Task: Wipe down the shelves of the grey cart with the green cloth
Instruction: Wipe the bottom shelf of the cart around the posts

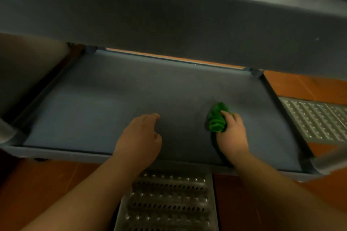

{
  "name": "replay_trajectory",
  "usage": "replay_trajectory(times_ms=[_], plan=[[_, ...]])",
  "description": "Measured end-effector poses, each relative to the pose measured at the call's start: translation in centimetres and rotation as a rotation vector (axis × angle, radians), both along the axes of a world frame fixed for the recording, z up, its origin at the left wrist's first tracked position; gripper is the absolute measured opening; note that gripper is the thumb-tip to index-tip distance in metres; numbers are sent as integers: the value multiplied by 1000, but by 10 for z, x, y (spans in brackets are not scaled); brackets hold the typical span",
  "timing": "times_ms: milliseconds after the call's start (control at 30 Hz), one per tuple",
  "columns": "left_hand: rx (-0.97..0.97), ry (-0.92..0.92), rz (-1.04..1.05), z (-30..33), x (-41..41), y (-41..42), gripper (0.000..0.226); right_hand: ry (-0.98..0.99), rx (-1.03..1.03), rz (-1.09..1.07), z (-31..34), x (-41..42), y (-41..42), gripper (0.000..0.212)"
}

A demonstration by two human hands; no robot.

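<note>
- A person reaches both bare arms into the grey cart (169, 15), working on its lower shelf (116, 103) beneath the overhanging upper shelf.
- The right hand (231, 135) grips the green cloth (216, 118), fingers curled round the bunched fabric and pressing it down on the shelf surface.
- The cloth lies crumpled on the right half of the lower shelf, nearer the front rim than the back, well apart from the right-hand wall of the tray.
- The left hand (142, 135) is over the middle of the same shelf, fingers loosely bent and holding nothing; whether its fingertips touch the surface cannot be told from this blurred view.
- The two hands are near each other, with a strip of bare grey shelf between them.
- A perforated metal floor grate (169, 202) runs under the front edge of the cart, between the person's forearms.
- A second stretch of metal grating (317, 118) lies just beside the cart's right side.
- Orange-red floor tiles (300, 84) surround the cart and show through the gap behind the shelf.
</note>
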State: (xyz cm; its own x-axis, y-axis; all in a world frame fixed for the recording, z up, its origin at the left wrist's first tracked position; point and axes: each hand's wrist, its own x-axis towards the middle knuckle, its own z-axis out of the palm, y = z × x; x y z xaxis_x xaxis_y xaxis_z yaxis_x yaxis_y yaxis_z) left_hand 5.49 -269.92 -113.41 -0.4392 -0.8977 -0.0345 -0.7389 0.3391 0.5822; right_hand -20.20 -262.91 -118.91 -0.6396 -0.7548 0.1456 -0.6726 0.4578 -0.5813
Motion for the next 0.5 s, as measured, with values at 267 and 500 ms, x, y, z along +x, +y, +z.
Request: replay_trajectory(times_ms=[267, 500], plan=[[3, -24, 62, 17, 53, 2, 54, -149, 19, 235, 9, 110, -44, 58], [-35, -15, 122, 44, 72, 2, 52, -344, -189, 316, 53, 140, -37, 48]])
